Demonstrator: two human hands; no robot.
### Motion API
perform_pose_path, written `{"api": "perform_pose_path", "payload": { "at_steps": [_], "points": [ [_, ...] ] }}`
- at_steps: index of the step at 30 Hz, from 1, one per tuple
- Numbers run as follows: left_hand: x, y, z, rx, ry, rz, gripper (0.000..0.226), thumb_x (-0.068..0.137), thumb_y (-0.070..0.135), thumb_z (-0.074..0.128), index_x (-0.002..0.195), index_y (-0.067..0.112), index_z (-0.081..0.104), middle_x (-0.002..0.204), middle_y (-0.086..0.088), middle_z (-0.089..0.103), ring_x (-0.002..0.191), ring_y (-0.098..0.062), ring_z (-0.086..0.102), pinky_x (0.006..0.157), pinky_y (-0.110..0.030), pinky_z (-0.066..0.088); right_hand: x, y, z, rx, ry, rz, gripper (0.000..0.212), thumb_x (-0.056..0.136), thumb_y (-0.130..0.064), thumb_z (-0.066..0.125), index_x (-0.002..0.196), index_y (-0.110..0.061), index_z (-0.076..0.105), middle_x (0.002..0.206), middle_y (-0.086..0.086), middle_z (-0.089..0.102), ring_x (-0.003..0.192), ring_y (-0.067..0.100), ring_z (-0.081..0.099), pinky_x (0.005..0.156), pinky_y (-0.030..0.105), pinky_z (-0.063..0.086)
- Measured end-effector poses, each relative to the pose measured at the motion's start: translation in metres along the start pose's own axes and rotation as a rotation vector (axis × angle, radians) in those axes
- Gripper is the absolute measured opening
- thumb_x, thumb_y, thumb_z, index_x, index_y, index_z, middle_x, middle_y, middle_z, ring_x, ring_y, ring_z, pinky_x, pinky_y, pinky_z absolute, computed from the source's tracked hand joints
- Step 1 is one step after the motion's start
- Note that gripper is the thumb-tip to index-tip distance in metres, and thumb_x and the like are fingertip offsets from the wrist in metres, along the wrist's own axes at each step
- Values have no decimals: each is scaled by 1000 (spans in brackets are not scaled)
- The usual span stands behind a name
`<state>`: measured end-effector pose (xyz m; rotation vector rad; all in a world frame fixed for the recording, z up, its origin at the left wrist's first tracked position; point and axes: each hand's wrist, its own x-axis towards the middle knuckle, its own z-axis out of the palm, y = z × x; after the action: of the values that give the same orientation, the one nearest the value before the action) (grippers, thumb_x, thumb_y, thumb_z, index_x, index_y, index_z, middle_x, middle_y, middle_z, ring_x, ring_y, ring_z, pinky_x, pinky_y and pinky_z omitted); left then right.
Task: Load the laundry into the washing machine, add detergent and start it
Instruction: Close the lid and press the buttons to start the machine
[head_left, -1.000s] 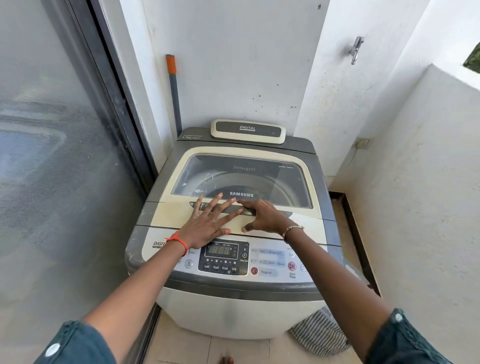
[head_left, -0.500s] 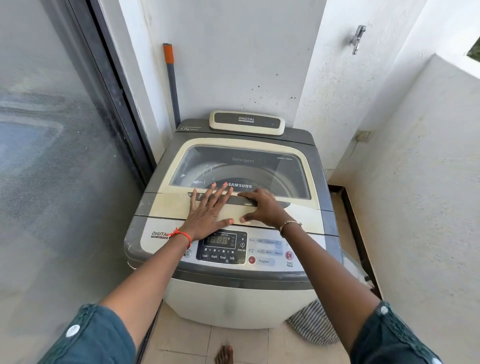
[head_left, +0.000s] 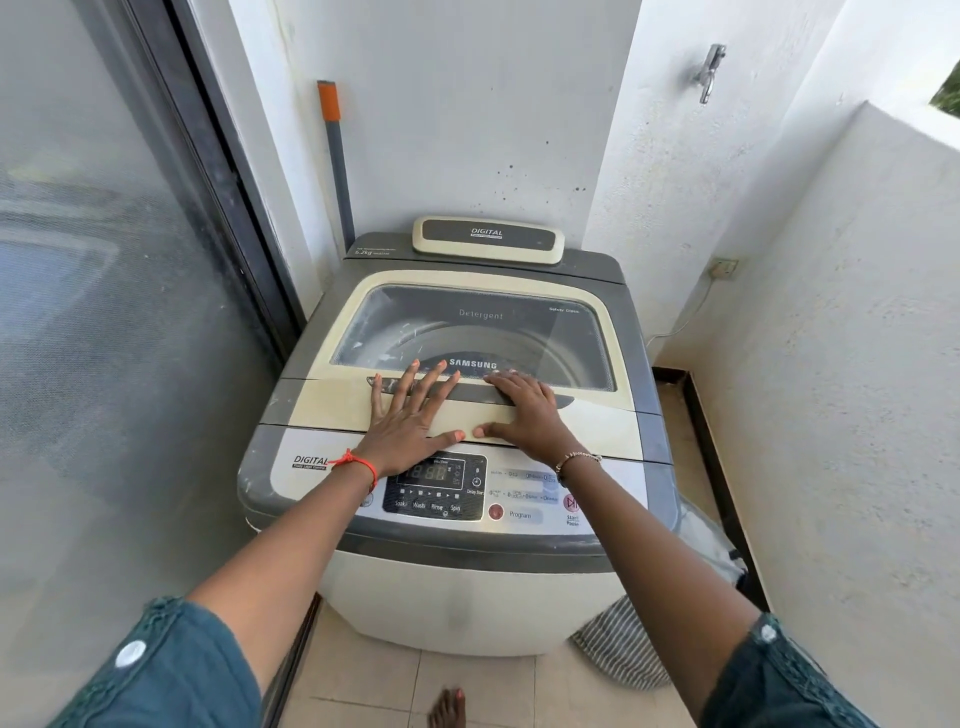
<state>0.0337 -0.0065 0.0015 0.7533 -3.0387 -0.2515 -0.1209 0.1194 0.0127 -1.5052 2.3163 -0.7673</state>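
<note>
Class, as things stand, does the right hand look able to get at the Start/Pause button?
Probably yes: the right hand lies flat on the closed lid, and the Start/Pause button sits uncovered just beside its wrist.

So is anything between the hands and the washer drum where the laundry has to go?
Yes: the closed lid covers the drum. Both the left hand and right hand rest flat on its front edge.

Glass door and wall hem the washing machine; its top seems reachable.
</note>
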Motion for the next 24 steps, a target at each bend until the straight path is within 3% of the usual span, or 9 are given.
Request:
{"api": "perform_pose_path", "payload": {
  "at_steps": [3,7,13,20,24],
  "points": [
    [-1,2,-3,-8,-52,-22,79,87,68,29,140,39,-23,151,15,-27,137,-15,-31,103,-52,-25,-2,2,1,-38,-6,-1,78,75,-45,69,141,-21,34,152,-1,28,144,16,11,114,33,1],
    [1,0,-6,-70,-81,-10,78,86,62,30,136,39,-24,152,15,-25,138,-14,-30,104,-52,-25,-6,5,3,-49,13,-23,80,78,-46,66,144,-27,26,154,-4,21,145,15,6,115,36,-2],
    [-1,-7,-11,-437,-32,44,66,84,49,23,146,37,3,152,23,-9,133,4,-24,105,-42,-29,-14,10,-5,-14,-22,-66,86,79,-40,68,146,-24,18,156,-3,15,145,16,3,114,34,-3],
    [0,-7,-3,-336,33,40,62,87,50,20,144,38,-2,145,29,-15,133,3,-26,104,-42,-29,-52,34,-11,-11,70,10,87,82,-43,63,148,-24,9,157,-7,2,144,10,-8,114,33,-8],
    [-3,-6,7,-203,134,29,58,91,48,17,143,41,-6,148,27,-15,136,2,-25,96,-28,-38,-85,50,-12,30,125,121,88,82,-46,62,148,-25,8,157,-9,1,144,9,-6,115,36,-8]
  ]
}}
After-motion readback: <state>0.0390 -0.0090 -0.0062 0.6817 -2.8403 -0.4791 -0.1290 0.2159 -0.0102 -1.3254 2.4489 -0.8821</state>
